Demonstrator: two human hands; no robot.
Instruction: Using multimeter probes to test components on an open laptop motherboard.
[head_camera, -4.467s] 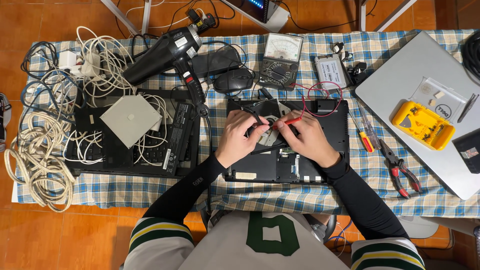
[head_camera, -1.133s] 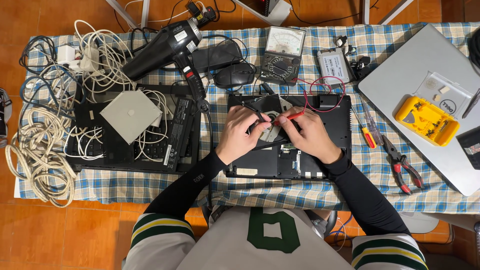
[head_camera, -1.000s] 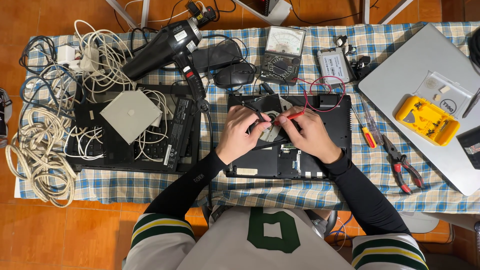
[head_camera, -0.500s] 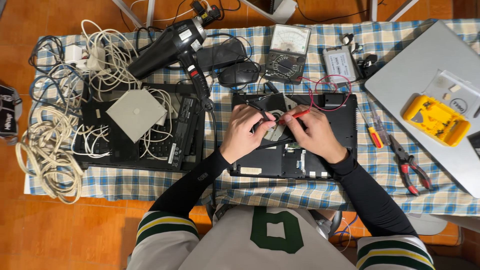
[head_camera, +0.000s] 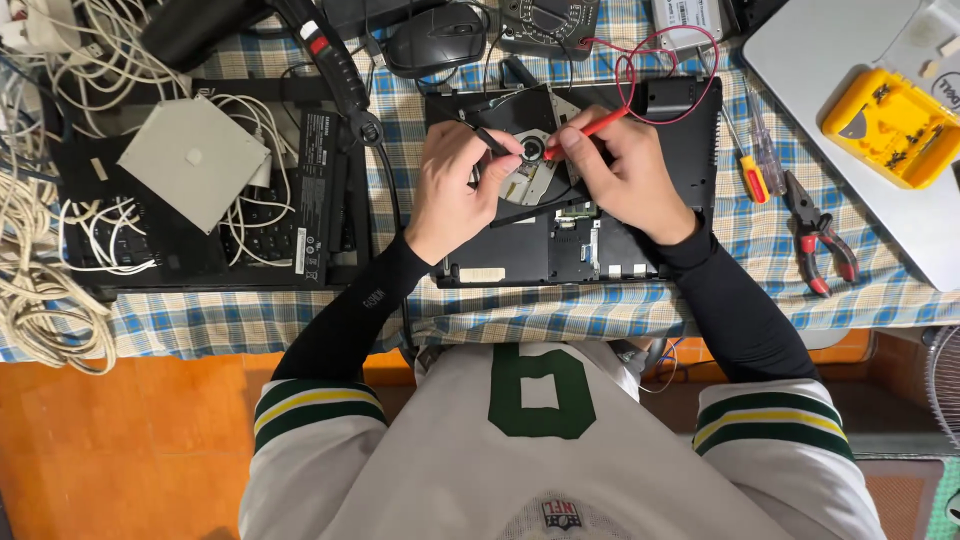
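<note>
Head view shows both hands over an opened black laptop chassis lying on the checked blue cloth surface. Left hand has its fingers closed around a thin black probe; right hand pinches a thin red probe, both tips meeting at the round silver disc drive hub (mid-chassis). Red-handled pliers lie well to the right.

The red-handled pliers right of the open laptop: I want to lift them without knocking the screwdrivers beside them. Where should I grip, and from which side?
Probably grip the pliers by the red handles, coming from the near table edge: the handles splay towards it, the dark jaws point away, and the screwdrivers lie to their left.
</note>
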